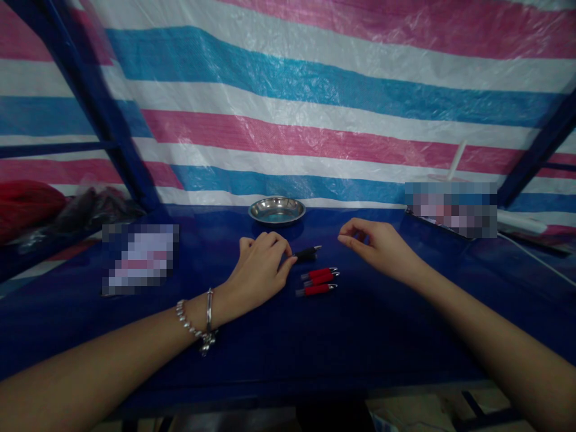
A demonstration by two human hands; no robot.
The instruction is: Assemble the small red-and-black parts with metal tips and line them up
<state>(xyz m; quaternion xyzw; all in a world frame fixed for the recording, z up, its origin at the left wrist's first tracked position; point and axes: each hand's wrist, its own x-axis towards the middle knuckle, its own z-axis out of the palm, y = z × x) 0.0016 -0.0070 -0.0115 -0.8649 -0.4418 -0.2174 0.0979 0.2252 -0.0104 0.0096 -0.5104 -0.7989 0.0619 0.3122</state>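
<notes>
My left hand (263,264), with bracelets at the wrist, is closed, thumb and index finger pinching the end of a black pen (306,254) low over the table. A second dark pen seems to lie against it, but I cannot tell for sure. Three red pens (320,276) lie side by side just to the right of and nearer than the black one, their silvery ends pointing right. To the right of the pens hovers my right hand (378,243), its fingers curled and the thumb tip close to the fingertips, with nothing visible between them.
A shallow metal dish (277,211) stands at the back of the blue table (288,348). Blurred-out flat items lie at left (144,258) and right (452,210), the right one beside a white object and cable. A striped plastic sheet (315,90) hangs behind.
</notes>
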